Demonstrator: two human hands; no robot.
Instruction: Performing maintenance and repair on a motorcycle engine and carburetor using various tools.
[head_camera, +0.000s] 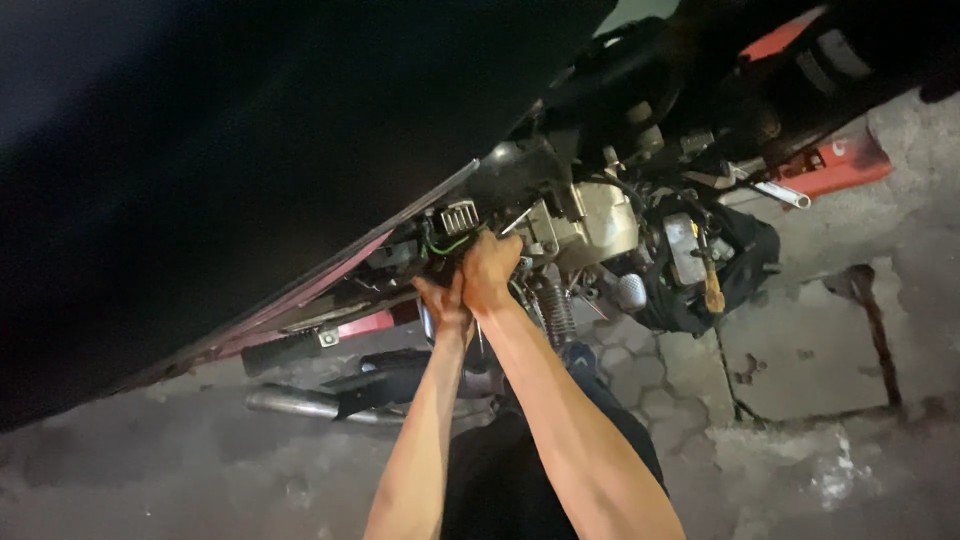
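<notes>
Where wires (447, 243) run — both hands' (470, 285) grip

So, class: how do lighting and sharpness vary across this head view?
Head view: light falls on both hands, left and right, and the motorbike's engine; the seat's underside is nearly black; the pavement is dim and soft.

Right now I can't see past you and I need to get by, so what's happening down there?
A person has both bare hands in a motorcycle's exposed frame, under the raised seat. The left hand and right hand sit close together at the black wiring with a green wire, beside the finned part. The rear shock spring sits just right.
</notes>
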